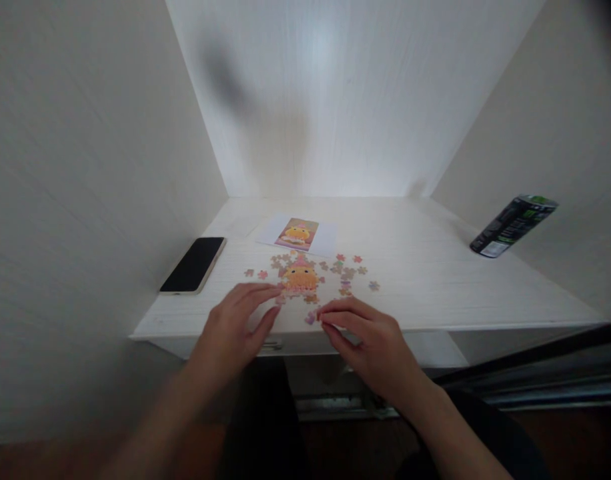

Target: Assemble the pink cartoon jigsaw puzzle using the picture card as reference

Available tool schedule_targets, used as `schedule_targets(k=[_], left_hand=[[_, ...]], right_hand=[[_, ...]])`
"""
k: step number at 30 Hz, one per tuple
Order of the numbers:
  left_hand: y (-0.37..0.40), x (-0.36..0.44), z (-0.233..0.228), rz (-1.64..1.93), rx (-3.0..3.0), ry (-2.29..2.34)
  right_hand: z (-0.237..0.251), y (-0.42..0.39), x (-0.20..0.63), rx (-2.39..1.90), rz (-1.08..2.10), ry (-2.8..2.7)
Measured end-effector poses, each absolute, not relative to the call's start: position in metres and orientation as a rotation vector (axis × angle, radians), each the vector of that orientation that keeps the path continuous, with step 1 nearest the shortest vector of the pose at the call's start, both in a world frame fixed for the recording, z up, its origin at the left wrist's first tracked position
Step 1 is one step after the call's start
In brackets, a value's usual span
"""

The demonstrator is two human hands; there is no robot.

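Observation:
A partly joined jigsaw puzzle (299,280) with a yellow figure and dark eyes lies near the front of the white desk. My left hand (240,319) is at its left edge, thumb and fingers apart, fingertips at or just over the border pieces; nothing shows in it. To the right and nearer the desk's front edge, my right hand (365,333) has thumb and fingertips pinched on a small puzzle piece (319,316), mostly hidden by the fingers. Another purplish puzzle piece (310,319) lies just left of that pinch. Loose puzzle pieces (348,272) are scattered around the joined part.
Behind the puzzle lies a paper sheet with a printed reference picture (297,235). A phone (194,265) rests at the left by the side wall. A dark can (510,227) stands at the right. White panels enclose the desk (410,293) on three sides.

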State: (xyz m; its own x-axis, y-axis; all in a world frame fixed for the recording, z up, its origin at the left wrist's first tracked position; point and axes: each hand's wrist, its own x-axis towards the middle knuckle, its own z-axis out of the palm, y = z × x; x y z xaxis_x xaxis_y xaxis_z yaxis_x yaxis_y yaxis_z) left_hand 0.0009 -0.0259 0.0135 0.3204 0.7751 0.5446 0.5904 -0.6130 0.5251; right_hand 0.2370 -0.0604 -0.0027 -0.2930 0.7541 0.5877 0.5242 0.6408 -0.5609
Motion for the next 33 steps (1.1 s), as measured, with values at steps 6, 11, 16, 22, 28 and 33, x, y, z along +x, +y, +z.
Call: schedule_targets(k=[6, 11, 16, 22, 28, 33], left_hand=[[-0.026, 0.011, 0.019, 1.107, 1.748, 1.191], [-0.046, 0.035, 0.011, 1.151, 1.34, 1.052], [-0.041, 0.031, 0.008, 1.144, 1.247, 1.025], [-0.04, 0.022, 0.014, 0.977, 1.281, 0.911], [-0.041, 0.019, 0.02, 0.97, 1.409, 0.92], [-0.05, 0.023, 0.018, 0.963, 1.459, 0.966]], right_hand=[[0.001, -0.053, 0.222, -1.052, 0.27, -1.828], [0.0, -0.059, 0.192, -1.119, 0.329, -1.658], [-0.004, -0.058, 0.183, -1.148, 0.401, -1.541], [-0.004, -0.06, 0.183, -1.172, 0.707, -1.406], [0.001, -0.069, 0.183, -1.094, 0.98, -1.306], [-0.005, -0.077, 0.181, -1.051, 1.03, -1.262]])
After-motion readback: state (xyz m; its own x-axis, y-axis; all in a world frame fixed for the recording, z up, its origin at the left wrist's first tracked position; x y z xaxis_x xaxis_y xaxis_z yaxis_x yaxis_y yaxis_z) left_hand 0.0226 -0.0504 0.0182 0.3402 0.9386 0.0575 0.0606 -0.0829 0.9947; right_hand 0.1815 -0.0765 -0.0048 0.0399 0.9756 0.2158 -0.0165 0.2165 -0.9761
